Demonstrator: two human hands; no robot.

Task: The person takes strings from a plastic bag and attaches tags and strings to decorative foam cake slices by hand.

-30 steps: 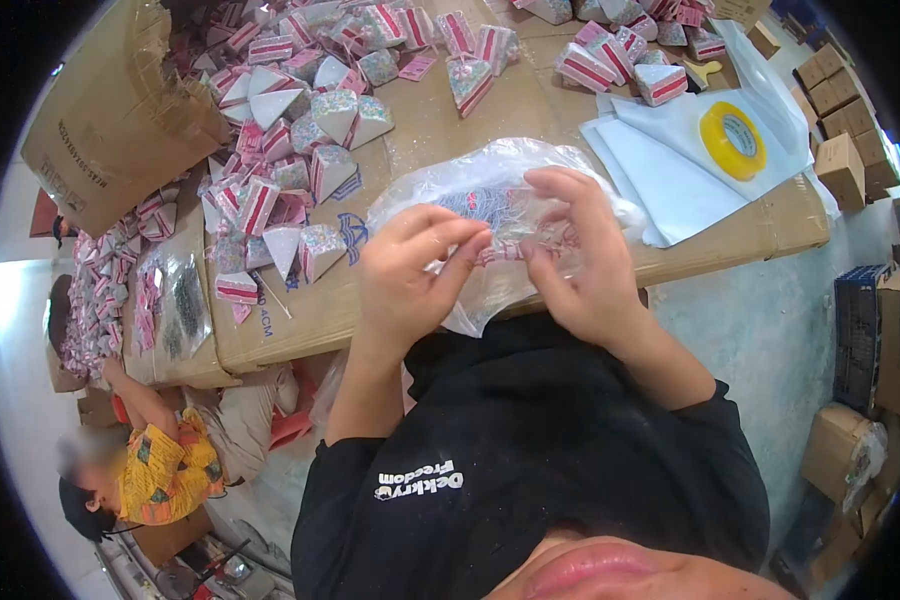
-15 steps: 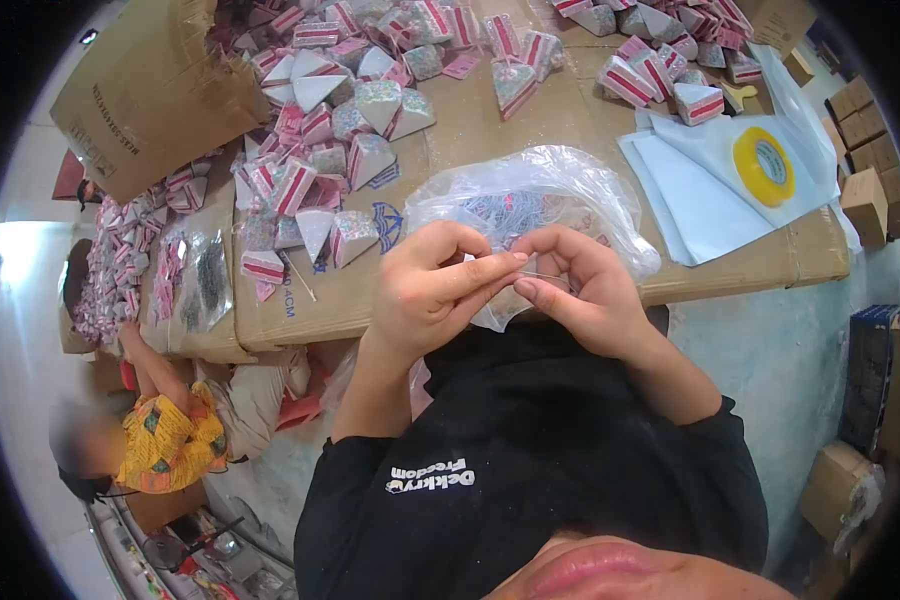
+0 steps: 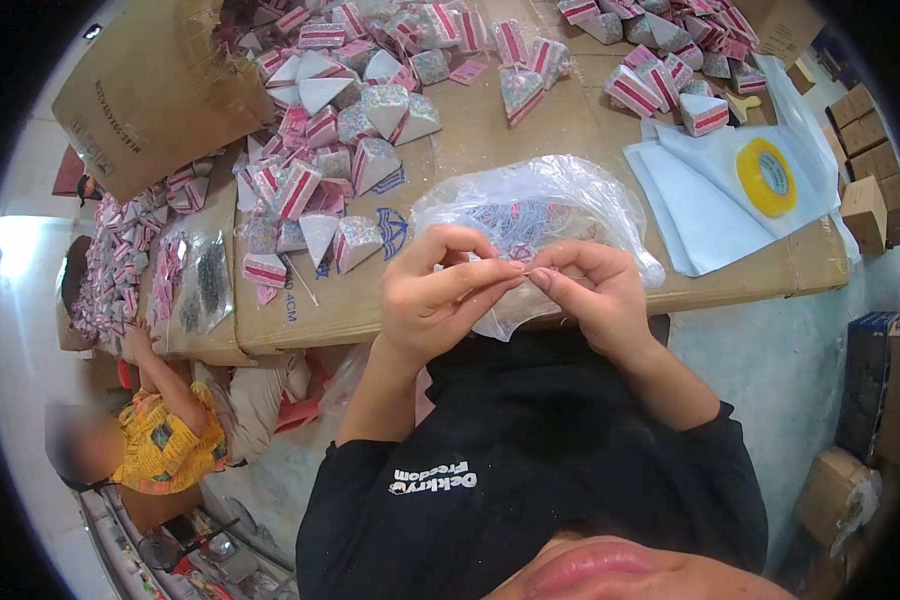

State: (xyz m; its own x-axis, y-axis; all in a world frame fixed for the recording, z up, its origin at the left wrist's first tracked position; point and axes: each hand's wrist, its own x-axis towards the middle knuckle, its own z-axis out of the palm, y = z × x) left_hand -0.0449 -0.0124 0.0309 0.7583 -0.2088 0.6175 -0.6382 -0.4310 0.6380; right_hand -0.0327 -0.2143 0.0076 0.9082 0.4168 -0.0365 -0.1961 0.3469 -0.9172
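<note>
Fingertips nearly touching, my left hand (image 3: pixel 448 290) and my right hand (image 3: pixel 592 290) meet in front of my chest at the table's near edge. Each hand is closed in a pinch, and what lies between the fingers is too small to make out. Just beyond them is a clear plastic bag (image 3: pixel 617 207) with thin bluish strings (image 3: pixel 515 222) inside. Cake-slice-shaped pieces (image 3: pixel 374 165) in white, pink and speckled colours are piled to the left of the bag.
Light blue sheets (image 3: pixel 682 215) carry a yellow tape roll (image 3: pixel 767 178) on the right. An open carton (image 3: pixel 155 105) leans at the upper left. More slices (image 3: pixel 705 113) lie at the back right. A co-worker in a yellow patterned shirt (image 3: pixel 168 440) sits at the lower left.
My right hand has come from spread fingers to a pinch against my left fingertips. The view has shifted, so the table contents appear farther right. The co-worker's arm has moved slightly.
</note>
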